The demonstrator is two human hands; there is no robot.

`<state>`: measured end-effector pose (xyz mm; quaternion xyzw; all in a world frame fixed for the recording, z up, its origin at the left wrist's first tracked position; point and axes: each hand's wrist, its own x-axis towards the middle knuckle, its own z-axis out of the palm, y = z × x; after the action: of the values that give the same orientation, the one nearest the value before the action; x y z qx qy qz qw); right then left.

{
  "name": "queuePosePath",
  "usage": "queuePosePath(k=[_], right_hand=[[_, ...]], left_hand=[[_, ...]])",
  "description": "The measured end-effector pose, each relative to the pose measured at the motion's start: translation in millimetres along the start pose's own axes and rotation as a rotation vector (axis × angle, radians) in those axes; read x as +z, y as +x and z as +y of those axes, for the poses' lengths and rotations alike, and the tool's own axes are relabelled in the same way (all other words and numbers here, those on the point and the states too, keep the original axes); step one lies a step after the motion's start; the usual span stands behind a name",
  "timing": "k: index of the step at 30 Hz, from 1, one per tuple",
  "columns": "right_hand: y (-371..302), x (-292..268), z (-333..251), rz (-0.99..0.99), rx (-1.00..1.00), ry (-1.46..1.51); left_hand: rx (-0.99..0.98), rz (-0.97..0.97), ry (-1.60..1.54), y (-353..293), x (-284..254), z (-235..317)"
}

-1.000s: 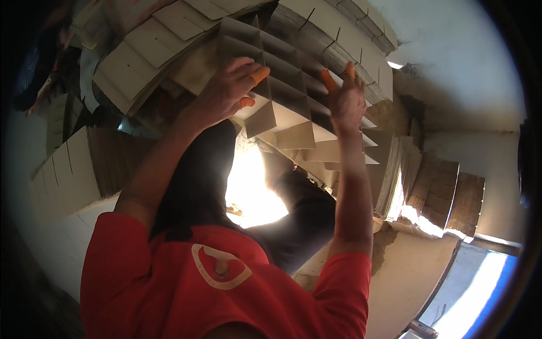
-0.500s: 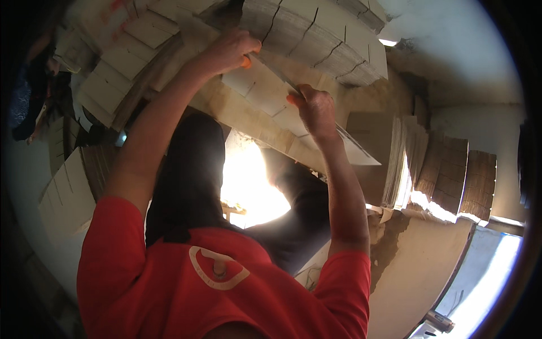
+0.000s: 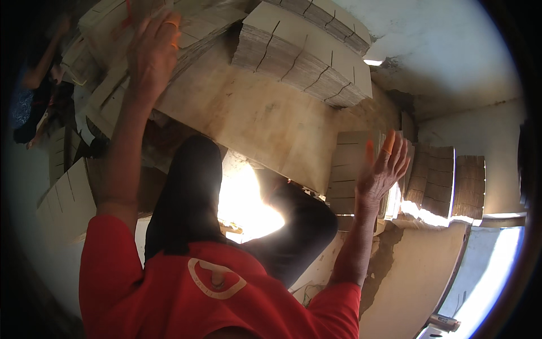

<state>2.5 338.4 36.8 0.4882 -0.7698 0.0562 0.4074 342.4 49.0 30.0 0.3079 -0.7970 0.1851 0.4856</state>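
Observation:
My left hand is raised at the upper left, over a stack of slotted cardboard sheets. Its fingers are extended and hold nothing visible; orange covers show on some fingers. My right hand, also with orange finger covers, is open with fingers spread, in front of a row of upright slotted cardboard pieces on the right. Whether it touches them I cannot tell. Between my hands lies the bare tan work board, and a tall stack of slotted grey cardboard stands on its far side.
More cardboard bundles stand in a row at the right. A slotted sheet leans at the left. Another person's arm shows at the far left edge. My bent legs are below the board, with bright light between them.
The cardboard sheet held between both hands has left them. My left hand has moved left and my right hand right and down, its fingers now spread.

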Motion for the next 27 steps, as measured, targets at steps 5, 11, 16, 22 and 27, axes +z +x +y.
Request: queuePosePath(k=[5, 11, 16, 22, 27], right_hand=[[-91, 52, 63, -0.580, 0.337, -0.132], [-140, 72, 93, -0.542, 0.197, -0.045], [-120, 57, 99, -0.461, 0.390, 0.019], [-73, 24, 99, -0.260, 0.557, 0.175], [-12, 13, 80, 0.160, 0.761, 0.493]], left_hand=[[-0.044, -0.165, 0.492, -30, 45, -52], [-0.191, -0.694, 0.474, -90, 95, -85], [-0.252, -0.724, 0.233, -101, 82, -69], [-0.379, -0.832, 0.176, -72, 86, -49], [-0.113, -0.562, -0.163, -48, 110, 0]])
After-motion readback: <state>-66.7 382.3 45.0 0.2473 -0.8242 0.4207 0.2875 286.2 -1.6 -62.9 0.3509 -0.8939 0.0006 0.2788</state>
